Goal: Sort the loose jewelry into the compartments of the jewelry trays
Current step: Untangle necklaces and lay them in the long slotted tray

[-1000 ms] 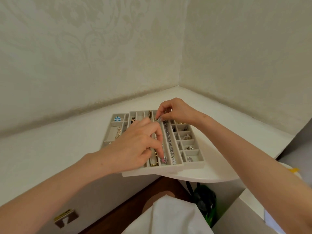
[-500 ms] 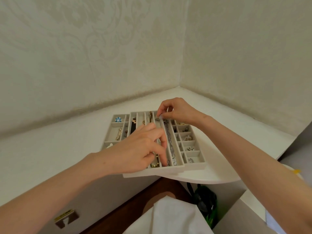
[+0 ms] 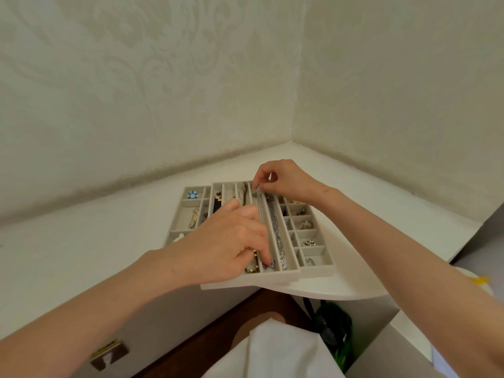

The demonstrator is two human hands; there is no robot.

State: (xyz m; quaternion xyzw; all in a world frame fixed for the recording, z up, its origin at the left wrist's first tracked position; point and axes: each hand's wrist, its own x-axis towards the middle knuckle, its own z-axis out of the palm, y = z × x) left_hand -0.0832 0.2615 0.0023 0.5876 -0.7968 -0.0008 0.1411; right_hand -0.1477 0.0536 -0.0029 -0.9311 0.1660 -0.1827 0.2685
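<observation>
soft diffuse light, medium bright, mild warm cast, no glare. weak shadow under left hand [image 3: 218, 241] onto jewelry trays [image 3: 245, 283], darker below the worktop [image 3: 81, 241] lip. wide-angle stretch toward frame edges, wall [image 3: 136, 91] corner bows. centre fairly sharp; silver chain [image 3: 259, 204] links smear, compression softness.

My counter [image 3: 68, 255] is smooth, faintly glossy white; the trays [image 3: 245, 282], matt grey, felt-like; the thin chain [image 3: 259, 203], bright silvery metal; the walls [image 3: 136, 91], upper frame, matt embossed paper.

Left hand [image 3: 223, 241] hides much of the tray [image 3: 245, 284].
</observation>
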